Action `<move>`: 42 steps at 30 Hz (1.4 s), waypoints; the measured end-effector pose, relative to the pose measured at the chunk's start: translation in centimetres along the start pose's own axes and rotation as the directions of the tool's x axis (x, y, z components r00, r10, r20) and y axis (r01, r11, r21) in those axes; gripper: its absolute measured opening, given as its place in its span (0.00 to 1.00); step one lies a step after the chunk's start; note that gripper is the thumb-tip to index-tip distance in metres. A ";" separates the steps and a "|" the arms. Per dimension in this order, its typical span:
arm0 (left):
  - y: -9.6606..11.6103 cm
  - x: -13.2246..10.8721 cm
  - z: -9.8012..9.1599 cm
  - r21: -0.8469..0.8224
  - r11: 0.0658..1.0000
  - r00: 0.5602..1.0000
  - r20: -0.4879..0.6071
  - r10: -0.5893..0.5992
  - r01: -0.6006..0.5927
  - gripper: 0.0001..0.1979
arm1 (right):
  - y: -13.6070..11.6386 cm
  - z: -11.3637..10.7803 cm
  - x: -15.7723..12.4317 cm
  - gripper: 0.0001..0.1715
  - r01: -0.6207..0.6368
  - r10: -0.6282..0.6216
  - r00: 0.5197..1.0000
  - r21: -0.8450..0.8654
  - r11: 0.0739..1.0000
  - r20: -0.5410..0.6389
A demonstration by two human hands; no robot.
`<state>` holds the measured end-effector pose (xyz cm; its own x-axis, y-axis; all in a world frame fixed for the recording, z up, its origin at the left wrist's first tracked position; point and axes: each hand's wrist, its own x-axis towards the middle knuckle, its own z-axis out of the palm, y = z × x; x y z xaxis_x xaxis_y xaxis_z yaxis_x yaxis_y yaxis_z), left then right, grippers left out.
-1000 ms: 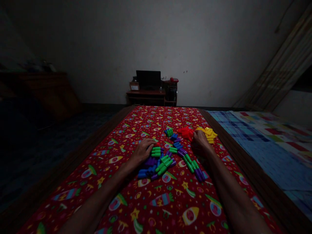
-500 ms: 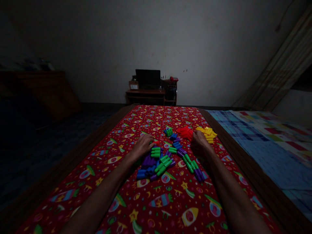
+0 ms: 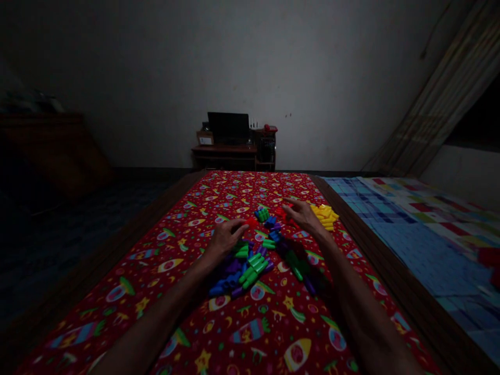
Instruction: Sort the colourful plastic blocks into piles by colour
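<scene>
- We saw the left hand (image 3: 224, 240) over the near heap, thumb and fingertips pinched together on a small red piece (image 3: 251, 223).
- We found the right hand (image 3: 307, 216) reaching over the red pile (image 3: 284, 212), thumb and fingers spread apart; we could not tell whether the fingertips touched it.
- The yellow pile (image 3: 325, 214) lay just beyond the right hand's outer side, next to the red one.
- Under and beside the left wrist we noted the mixed heap (image 3: 253, 271): green tubes on top, blue and purple ones around them, partly hidden by the hand.
- Between the hands we traced a loose trail of pieces (image 3: 275, 237), blue, purple and green, running toward us; its near end sat in the right arm's shadow, its joins too dark to read.
- At the trail's far end lay a green-and-blue cluster (image 3: 262, 214), near the red pile.
- All of these rested on a red patterned cloth (image 3: 219, 333).
- Beyond, against the wall, we recorded a desk (image 3: 224, 149) bearing a dark monitor (image 3: 228, 126); to our right, a blue checked sheet (image 3: 390, 224).
</scene>
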<state>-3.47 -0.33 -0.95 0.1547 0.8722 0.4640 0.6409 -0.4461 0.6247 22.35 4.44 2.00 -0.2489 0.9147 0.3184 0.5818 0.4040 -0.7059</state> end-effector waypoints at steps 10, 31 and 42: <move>0.7 -0.2 -0.1 -0.006 0.998 0.997 -0.041 0.065 -0.065 0.16 | -1.0 1.5 0.1 0.16 0.133 -0.153 0.982 -0.176 0.975 -0.107; -1.9 0.3 -2.7 0.133 0.984 0.988 -0.084 0.128 -0.116 0.14 | 7.0 -2.8 3.9 0.25 -0.253 0.168 0.956 -0.386 0.887 -0.242; -2.4 0.3 -2.2 0.119 0.979 0.984 -0.048 0.171 -0.164 0.14 | 7.1 -4.7 5.0 0.13 -0.021 0.188 0.970 -0.714 0.700 0.156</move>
<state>-6.62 0.52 -0.88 0.2259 0.7727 0.5932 0.6918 -0.5560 0.4608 28.89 11.87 1.59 -0.2529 0.9644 0.0768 0.9651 0.2570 -0.0494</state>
